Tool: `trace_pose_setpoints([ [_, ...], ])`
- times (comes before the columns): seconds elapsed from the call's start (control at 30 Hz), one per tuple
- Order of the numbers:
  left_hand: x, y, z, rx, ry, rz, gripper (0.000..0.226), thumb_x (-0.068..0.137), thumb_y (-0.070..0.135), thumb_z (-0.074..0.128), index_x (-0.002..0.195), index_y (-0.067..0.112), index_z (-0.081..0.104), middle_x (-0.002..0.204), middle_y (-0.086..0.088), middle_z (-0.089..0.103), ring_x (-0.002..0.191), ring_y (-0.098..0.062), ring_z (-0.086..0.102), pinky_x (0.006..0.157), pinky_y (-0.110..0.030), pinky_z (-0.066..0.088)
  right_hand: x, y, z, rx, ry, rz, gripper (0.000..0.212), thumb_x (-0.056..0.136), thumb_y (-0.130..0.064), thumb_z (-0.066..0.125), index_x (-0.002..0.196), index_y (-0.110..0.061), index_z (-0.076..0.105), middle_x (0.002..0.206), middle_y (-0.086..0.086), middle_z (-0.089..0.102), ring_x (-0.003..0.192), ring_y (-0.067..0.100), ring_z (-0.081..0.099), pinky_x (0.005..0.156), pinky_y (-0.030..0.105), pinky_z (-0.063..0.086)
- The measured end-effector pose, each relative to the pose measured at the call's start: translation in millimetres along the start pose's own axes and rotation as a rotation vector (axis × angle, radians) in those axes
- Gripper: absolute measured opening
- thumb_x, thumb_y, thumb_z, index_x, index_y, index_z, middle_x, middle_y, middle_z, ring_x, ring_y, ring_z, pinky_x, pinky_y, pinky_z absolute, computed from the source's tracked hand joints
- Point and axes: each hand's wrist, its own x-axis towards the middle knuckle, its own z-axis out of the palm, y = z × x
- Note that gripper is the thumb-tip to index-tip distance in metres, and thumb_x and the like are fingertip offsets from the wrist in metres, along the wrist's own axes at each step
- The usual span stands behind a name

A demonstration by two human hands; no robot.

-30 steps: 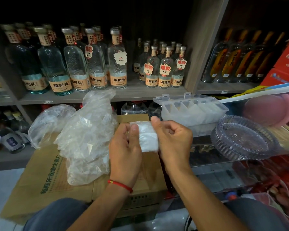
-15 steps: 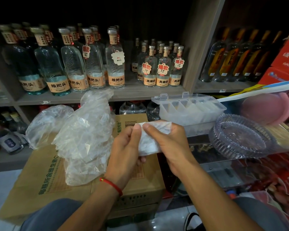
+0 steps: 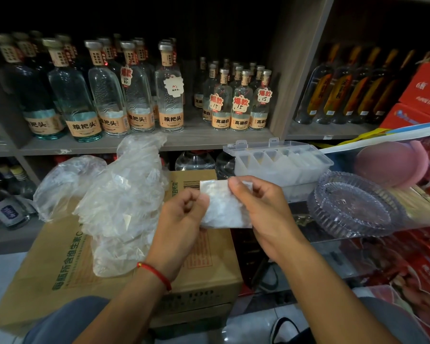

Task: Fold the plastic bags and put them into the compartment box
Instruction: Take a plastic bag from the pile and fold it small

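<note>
A small folded clear plastic bag (image 3: 222, 207) is held in the air above a cardboard box (image 3: 60, 259). My left hand (image 3: 181, 219) pinches its left edge and my right hand (image 3: 263, 209) grips its right side, thumb on its top. A heap of loose clear plastic bags (image 3: 119, 202) lies on the cardboard box to the left of my hands. The clear compartment box (image 3: 278, 161) stands open behind my right hand, with folded bags in several of its cells.
A ribbed glass dish (image 3: 355, 207) lies on a glass shelf to the right, beside a pink round object (image 3: 392, 162). Shelves of liquor bottles (image 3: 139, 95) fill the background. Red cartons (image 3: 422, 93) stand at the far right.
The folded bag has been turned and flattened between both hands, and my right thumb now lies on its top edge. The hands stay in the same place.
</note>
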Motion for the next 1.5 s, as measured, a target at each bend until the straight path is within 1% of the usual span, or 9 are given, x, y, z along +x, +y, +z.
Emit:
trace_pose_setpoints([
  [0.23,1.0,10.2,-4.1,-0.242,-0.076,-0.149,0.015,0.1,0.01,0.058,0.093,-0.001,0.066,0.091,-0.017,0.065,0.082,-0.025,0.059,0.071,-0.031,0.049,-0.2,-6.3,-13.6,0.131,-0.219,0.103,0.038,0.091,-0.039,0.072,0.112,-0.008,0.079,0.115,0.016,0.077,0.105,0.026,0.075,0.088,0.036,0.063],
  [0.53,-1.2,18.6,-11.0,-0.214,-0.303,-0.105,0.036,0.089,0.024,0.065,0.094,-0.011,0.06,0.092,-0.019,0.06,0.083,-0.028,0.054,0.069,-0.028,0.051,-5.1,-7.8,-32.5,-0.142,-0.189,-0.138,0.02,0.08,-0.034,0.08,0.099,-0.028,0.083,0.094,-0.004,0.078,0.091,0.007,0.072,0.082,0.02,0.057],
  [0.7,-4.8,22.4,-11.7,-0.214,-0.452,-0.116,0.04,0.091,0.022,0.065,0.095,-0.017,0.056,0.096,-0.022,0.056,0.092,-0.033,0.046,0.081,-0.043,0.039,-9.9,-10.4,-31.4,-0.121,-0.343,-0.218,0.032,0.088,-0.025,0.076,0.119,-0.022,0.077,0.124,0.003,0.076,0.123,0.018,0.068,0.101,0.025,0.053],
  [0.83,-6.9,22.4,-11.4,-0.242,-0.526,-0.139,0.048,0.095,0.018,0.058,0.112,-0.027,0.052,0.106,-0.029,0.061,0.098,-0.036,0.056,0.085,-0.036,0.05,-14.7,-12.9,-27.6,-0.012,-0.516,-0.177,0.041,0.095,-0.011,0.07,0.136,-0.011,0.066,0.135,0.011,0.07,0.134,0.025,0.061,0.107,0.029,0.05],
  [1.03,-5.7,17.2,-14.2,-0.285,-0.519,-0.19,0.053,0.091,0.021,0.065,0.126,-0.018,0.058,0.129,-0.043,0.057,0.113,-0.043,0.057,0.104,-0.056,0.046,-16.0,-13.0,-23.1,0.034,-0.46,-0.129,0.037,0.085,-0.022,0.08,0.121,-0.018,0.076,0.122,0.018,0.072,0.119,0.026,0.068,0.105,0.036,0.053],
  [1.13,-3.7,15.3,-11.2,-0.262,-0.482,-0.19,0.043,0.098,0.039,0.061,0.128,0.009,0.071,0.128,-0.025,0.068,0.115,-0.036,0.065,0.096,-0.045,0.054,-15.2,-11.4,-19.5,0.045,-0.315,-0.168,0.03,0.083,-0.019,0.082,0.112,-0.02,0.08,0.109,0.005,0.076,0.105,0.015,0.07,0.094,0.027,0.055],
  [1.27,-9.6,12.2,-2.6,-0.163,-0.548,-0.185,0.07,0.081,0.071,0.069,0.133,0.024,0.067,0.129,-0.009,0.071,0.119,-0.03,0.067,0.091,-0.04,0.057,-15.1,-5.4,-14.3,0.055,-0.165,-0.18,0.026,0.085,-0.01,0.082,0.109,-0.021,0.081,0.098,-0.002,0.076,0.097,0.011,0.071,0.086,0.025,0.057],
  [1.37,-15.6,4.2,9.7,-0.073,-0.489,-0.146,0.036,0.085,0.039,0.081,0.119,0.03,0.072,0.117,-0.003,0.076,0.108,-0.019,0.072,0.084,-0.034,0.059,-16.3,-0.8,-8.1,0.015,-0.132,-0.172,0.027,0.087,-0.005,0.08,0.108,-0.023,0.082,0.096,-0.004,0.076,0.093,0.009,0.071,0.08,0.021,0.057],
  [1.5,-16.5,2.4,15.9,-0.107,-0.415,-0.183,0.013,0.1,0.006,0.061,0.107,0.003,0.072,0.093,-0.016,0.075,0.083,-0.029,0.069,0.07,-0.035,0.055,-14.6,-1.9,-10.4,0.033,-0.148,-0.121,0.028,0.087,-0.005,0.08,0.109,-0.022,0.081,0.092,-0.006,0.074,0.083,0.006,0.07,0.07,0.018,0.056],
])
